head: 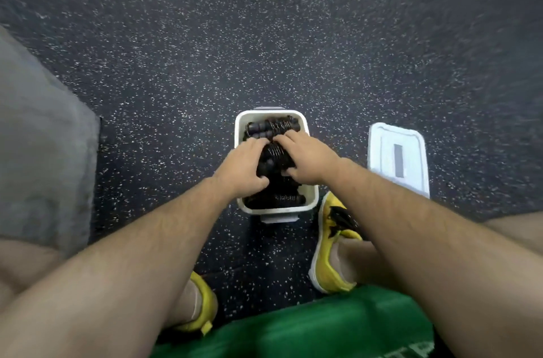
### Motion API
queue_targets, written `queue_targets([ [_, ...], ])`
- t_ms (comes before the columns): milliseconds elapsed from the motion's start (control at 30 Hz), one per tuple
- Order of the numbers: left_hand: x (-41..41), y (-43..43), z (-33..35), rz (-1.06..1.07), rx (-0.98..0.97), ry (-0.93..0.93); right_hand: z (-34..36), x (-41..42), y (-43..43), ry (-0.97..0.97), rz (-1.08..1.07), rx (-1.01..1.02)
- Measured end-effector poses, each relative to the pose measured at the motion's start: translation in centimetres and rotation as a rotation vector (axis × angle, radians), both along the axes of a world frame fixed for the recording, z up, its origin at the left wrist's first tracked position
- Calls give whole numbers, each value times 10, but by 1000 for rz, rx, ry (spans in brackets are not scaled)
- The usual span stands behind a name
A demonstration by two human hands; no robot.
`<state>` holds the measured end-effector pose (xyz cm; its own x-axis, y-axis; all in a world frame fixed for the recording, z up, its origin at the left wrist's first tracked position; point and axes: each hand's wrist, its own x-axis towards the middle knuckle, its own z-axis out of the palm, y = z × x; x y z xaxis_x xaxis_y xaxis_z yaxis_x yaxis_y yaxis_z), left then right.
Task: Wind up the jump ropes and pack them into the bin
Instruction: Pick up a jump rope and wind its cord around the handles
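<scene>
- The dark speckled floor filled most of the view and was smeared by blur toward the edges.
- A grey slab at the left was cut off by the frame, so what it was could not be told.
- Green cloth lay along the bottom edge, partly hidden under the forearms; pale lettering on it was cut off and unreadable.
- The white bin stood open on the floor in the centre, between the feet and ahead of them. The hands covered much of its inside.
- Its pale lid lay flat on the floor, to the right of the bin and apart from it.
- One yellow shoe sat just beside the bin's near right corner; a second shoe was mostly hidden under the left forearm.
- Black jump ropes, wound into bundles, lay crosswise in the bin at its far end and near end; how many could not be counted.
- The middle bundle sat over the bin's centre, held from both sides.
- The left hand gripped its left end, fingers curled over the top and thumb tucked on the near side.
- The right hand gripped the right end the same way, fingers slightly spread.
</scene>
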<state>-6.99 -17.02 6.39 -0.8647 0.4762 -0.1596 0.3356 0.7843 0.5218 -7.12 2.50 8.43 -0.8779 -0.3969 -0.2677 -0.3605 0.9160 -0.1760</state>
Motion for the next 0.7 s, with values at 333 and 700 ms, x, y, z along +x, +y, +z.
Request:
queue_targets([
  [333, 33, 9, -46, -79, -185, -146, -46, 52, 12, -189, -127, -22],
  [700, 15, 34, -55, 116, -99, 217, -66, 19, -8, 273, -252, -149],
])
